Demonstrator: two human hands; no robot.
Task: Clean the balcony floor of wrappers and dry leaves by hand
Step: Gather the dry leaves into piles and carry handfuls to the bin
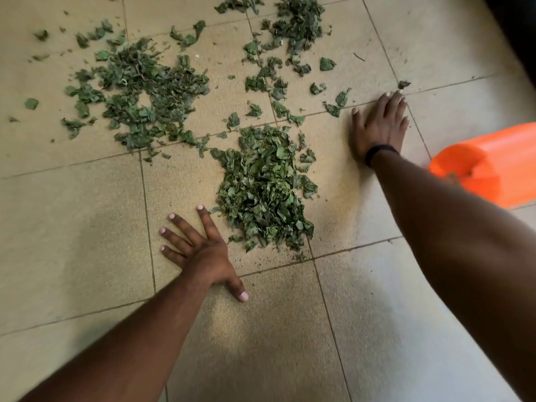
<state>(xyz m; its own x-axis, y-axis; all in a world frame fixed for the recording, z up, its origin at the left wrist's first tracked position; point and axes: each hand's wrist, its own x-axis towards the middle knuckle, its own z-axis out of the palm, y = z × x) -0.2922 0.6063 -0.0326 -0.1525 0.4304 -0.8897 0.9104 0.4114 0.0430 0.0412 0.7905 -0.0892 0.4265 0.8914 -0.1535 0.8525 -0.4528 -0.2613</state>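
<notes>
While a gathered leaf pile (pixel 264 187) sits between them on the tiled floor (pixel 87 227), the left hand (pixel 200 250) and right hand (pixel 380 123) lie flat, fingers spread, holding nothing. Hasty sweeping would probably scatter crumbs past the orange container (pixel 493 166).

The floor (pixel 87 227) is laid in large beige square tiles with a fine, grainy texture, split by thin dark grout lines (pixel 146 204) running at a slant. Soft daylight falls across it, paler toward the lower right, with a dim shadow (pixel 232 329) pooling near the bottom. A dark edge (pixel 516 33) closes off the upper right corner.
</notes>
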